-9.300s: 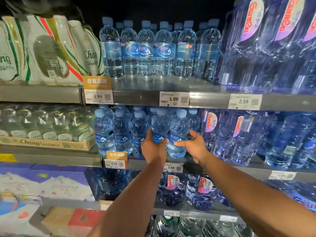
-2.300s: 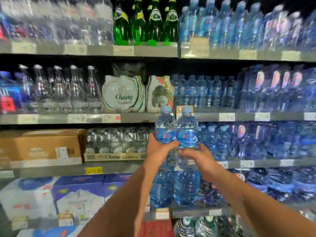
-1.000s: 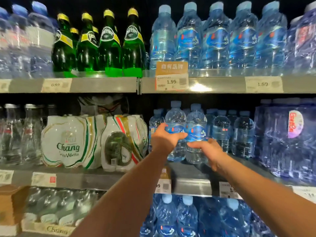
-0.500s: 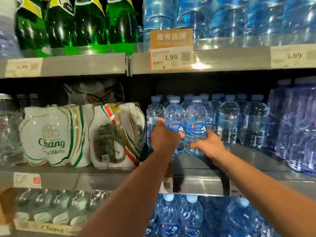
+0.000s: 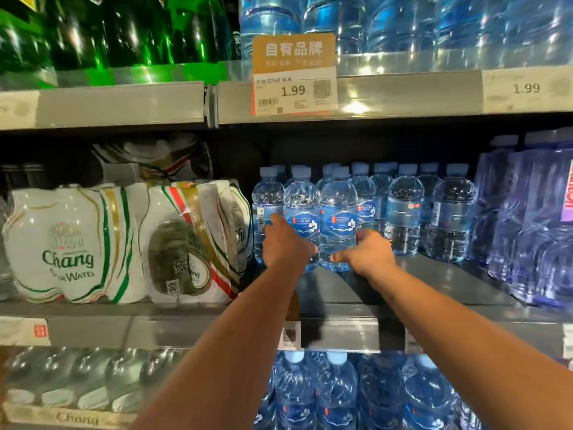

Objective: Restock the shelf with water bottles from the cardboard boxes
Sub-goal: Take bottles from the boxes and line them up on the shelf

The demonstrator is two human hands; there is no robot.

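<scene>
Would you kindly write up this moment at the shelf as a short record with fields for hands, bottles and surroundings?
Left hand: grips the left bottle low on its body
Right hand: grips the right bottle near its base
Bottles: upright, side by side, at the front of their row
Shelf: grey metal, middle level in view
Left neighbour: Chang packs
Price tag: 1.99, on the shelf edge above

The top edge cuts off the green glass bottles (image 5: 124,29); the left hand (image 5: 286,243) covers the lower half of a clear plastic water bottle (image 5: 302,206).
</scene>
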